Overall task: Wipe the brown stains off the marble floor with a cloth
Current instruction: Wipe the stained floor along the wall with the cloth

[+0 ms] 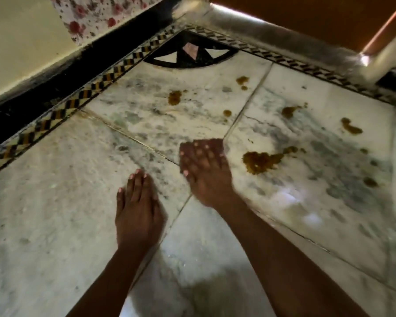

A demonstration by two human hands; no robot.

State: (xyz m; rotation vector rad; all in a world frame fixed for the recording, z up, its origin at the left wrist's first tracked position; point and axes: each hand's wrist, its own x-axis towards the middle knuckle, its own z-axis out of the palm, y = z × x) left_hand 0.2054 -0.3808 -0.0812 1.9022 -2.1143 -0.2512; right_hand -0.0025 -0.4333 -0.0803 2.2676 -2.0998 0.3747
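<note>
Several brown stains mark the white marble floor [55, 179]. The largest stain [261, 160] lies just right of my right hand [204, 170]; smaller ones sit farther off, such as a stain [174, 97] near the floor's corner and a curved stain [350, 127] at the right. Both hands hold nothing and are stretched out over the floor with straight fingers. My left hand [137, 207] is nearer to me, left of the right one. My right hand is blurred. No cloth is in view.
A black-and-yellow patterned border [82, 97] runs along the floor's left edge beside a dark skirting and a cream wall [21, 42]. A black corner inlay [190, 52] sits at the far corner. An orange-brown door [306, 17] with a metal threshold closes the far right side.
</note>
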